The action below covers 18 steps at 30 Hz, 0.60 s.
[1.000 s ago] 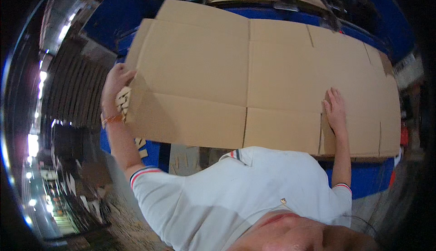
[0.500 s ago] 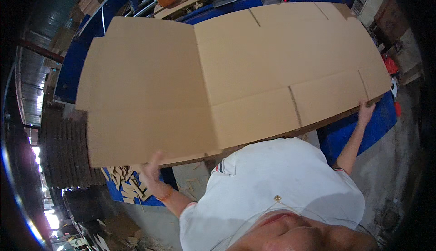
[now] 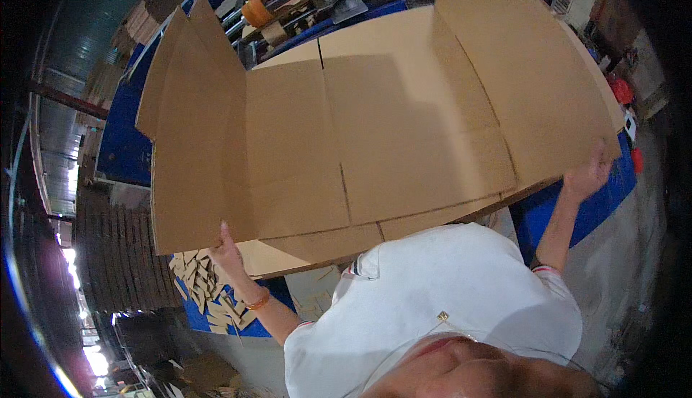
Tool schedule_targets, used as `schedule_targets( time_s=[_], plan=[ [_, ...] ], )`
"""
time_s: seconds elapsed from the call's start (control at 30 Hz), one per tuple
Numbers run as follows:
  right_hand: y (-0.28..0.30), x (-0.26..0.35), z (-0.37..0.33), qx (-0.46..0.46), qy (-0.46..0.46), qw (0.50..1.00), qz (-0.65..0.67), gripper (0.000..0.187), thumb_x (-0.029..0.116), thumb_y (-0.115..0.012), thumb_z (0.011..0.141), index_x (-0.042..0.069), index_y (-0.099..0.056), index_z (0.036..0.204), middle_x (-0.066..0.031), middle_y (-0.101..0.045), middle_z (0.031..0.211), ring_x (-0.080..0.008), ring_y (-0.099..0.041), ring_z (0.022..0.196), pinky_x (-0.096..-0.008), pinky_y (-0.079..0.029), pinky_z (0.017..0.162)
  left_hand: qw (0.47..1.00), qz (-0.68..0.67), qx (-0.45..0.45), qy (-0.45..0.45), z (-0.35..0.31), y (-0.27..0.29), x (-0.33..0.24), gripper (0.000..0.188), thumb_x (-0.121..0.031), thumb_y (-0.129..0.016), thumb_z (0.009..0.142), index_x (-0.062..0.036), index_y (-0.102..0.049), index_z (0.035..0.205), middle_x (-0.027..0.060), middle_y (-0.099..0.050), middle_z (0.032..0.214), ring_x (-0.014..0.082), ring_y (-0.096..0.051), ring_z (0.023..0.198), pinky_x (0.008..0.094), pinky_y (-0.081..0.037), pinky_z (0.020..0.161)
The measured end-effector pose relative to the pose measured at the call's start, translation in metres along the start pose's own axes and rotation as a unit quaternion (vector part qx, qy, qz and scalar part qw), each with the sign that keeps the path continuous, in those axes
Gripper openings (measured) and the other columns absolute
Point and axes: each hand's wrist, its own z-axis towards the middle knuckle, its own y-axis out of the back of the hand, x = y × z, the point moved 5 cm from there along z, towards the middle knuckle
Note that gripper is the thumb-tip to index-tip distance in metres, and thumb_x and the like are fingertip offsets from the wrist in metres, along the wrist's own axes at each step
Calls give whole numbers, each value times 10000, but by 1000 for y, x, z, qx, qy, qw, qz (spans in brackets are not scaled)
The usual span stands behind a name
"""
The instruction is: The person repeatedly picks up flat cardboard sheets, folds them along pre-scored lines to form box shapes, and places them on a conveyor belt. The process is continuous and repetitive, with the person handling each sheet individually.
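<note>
A large slotted cardboard sheet [image 3: 404,117] stretches in front of me, with its left and right end panels tilted up along the creases. My left hand [image 3: 229,257] pinches the near edge of the left panel, thumb on the face toward me. At the near right corner, my right hand [image 3: 587,173] grips the edge of the right panel. Beneath, another cardboard sheet [image 3: 281,255] shows along the near side.
Blue table surfaces [image 3: 542,207] show under the cardboard. Scattered cardboard offcuts [image 3: 209,290] lie at the near left. Beyond stands machinery with metal bars and an orange part [image 3: 256,10]. A tall stack of dark sheets [image 3: 119,254] is at the left.
The sheet lay nearly flat with one crease showing. Now both end panels are raised and the slots have shifted left. My left hand, blurred before, holds the left panel's edge.
</note>
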Motion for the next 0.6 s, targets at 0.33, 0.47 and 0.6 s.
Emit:
schedule_targets(
  time_s=[0.33, 0.47, 0.6],
  plan=[
    [-128, 125, -46, 261, 231, 880, 323, 393, 136, -442, 939, -18, -505, 1296, -213, -547, 1284, -317, -530, 1201, -389, -395, 1010, 879, 108, 271, -377, -82, -164, -58, 700, 92, -571, 709, -116, -469, 1370, 157, -397, 1443, 329, -373, 1336, 456, -309, 1084],
    [-139, 137, -109, 448, 397, 799, 58, 636, 409, -602, 827, 25, -483, 1320, -191, -474, 1362, -348, -449, 1268, -442, -354, 1052, 824, 222, 339, -396, -118, -204, -43, 732, 135, -534, 695, -185, -503, 1352, 135, -392, 1449, 340, -358, 1341, 514, -266, 1096],
    [-165, 124, -167, 480, 465, 742, -55, 704, 472, -635, 711, 59, -517, 1269, -138, -495, 1342, -315, -464, 1241, -442, -376, 1029, 815, 232, 363, -387, -113, -210, -46, 739, 119, -532, 699, -203, -489, 1363, 116, -402, 1445, 343, -352, 1341, 541, -262, 1088]
  ],
)
